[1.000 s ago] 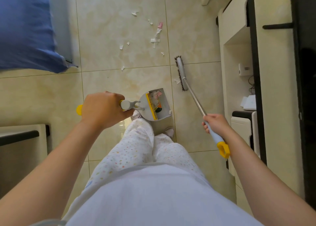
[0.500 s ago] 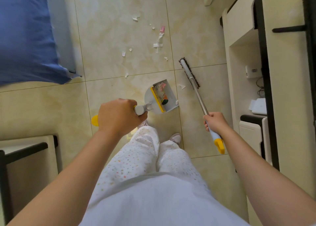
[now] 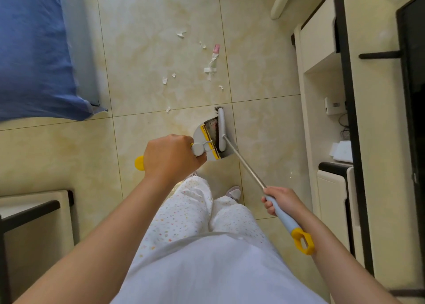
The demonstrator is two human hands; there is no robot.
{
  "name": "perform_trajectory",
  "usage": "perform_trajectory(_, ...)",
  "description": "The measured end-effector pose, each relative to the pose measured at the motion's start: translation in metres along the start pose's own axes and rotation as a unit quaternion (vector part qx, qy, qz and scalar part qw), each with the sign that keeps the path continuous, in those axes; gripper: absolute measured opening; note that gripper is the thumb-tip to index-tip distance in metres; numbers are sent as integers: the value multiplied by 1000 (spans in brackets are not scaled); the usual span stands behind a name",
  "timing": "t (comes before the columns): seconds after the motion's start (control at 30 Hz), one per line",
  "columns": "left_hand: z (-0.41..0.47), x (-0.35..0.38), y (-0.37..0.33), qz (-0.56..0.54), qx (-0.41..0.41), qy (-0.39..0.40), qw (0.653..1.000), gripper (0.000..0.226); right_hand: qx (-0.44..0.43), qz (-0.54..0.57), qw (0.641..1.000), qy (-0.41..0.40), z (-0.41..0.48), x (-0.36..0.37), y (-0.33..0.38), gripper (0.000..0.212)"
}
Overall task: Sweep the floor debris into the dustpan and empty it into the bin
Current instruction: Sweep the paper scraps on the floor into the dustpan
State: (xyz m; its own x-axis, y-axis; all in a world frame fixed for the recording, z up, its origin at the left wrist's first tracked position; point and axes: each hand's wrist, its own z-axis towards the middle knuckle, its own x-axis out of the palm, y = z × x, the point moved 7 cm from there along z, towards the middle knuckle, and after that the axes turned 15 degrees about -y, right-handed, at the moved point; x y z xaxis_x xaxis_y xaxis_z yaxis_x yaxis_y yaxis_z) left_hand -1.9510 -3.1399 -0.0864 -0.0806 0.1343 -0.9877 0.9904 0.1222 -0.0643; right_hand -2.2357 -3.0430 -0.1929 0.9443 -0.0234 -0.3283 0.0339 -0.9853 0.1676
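My left hand (image 3: 171, 157) grips the grey, yellow-tipped handle of a grey dustpan (image 3: 200, 135) with a yellow comb strip, set on the tiled floor ahead of my feet. My right hand (image 3: 281, 200) grips the light blue handle of a broom whose metal shaft runs up-left. The broom's white head (image 3: 221, 128) lies along the dustpan's open mouth, bristles toward the pan, hiding what is inside. Torn white paper scraps (image 3: 210, 70) and a pink wrapper (image 3: 216, 48) lie scattered on the floor beyond the pan. No bin is in view.
A bed with a blue cover (image 3: 34, 50) fills the upper left. A low cream table with a black frame (image 3: 30, 209) stands at lower left. Cream and black cabinets (image 3: 328, 124) line the right side. My slippered foot (image 3: 233, 192) is just behind the dustpan.
The broom head has swung left from the open floor onto the dustpan's mouth. The dustpan has shifted slightly forward, and my right hand has moved back toward me along the handle.
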Motion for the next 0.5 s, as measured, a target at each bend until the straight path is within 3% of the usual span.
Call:
perform_trajectory(0.17, -1, -1, 0, -4, 5, -8, 1000, 43, -64, -44, 996, -39, -12, 3, 9, 8)
perform_trajectory(0.5, -25, -1, 34, -26, -7, -11, 1000, 48, -97, -71, 991, -64, -31, 6, 44, 15)
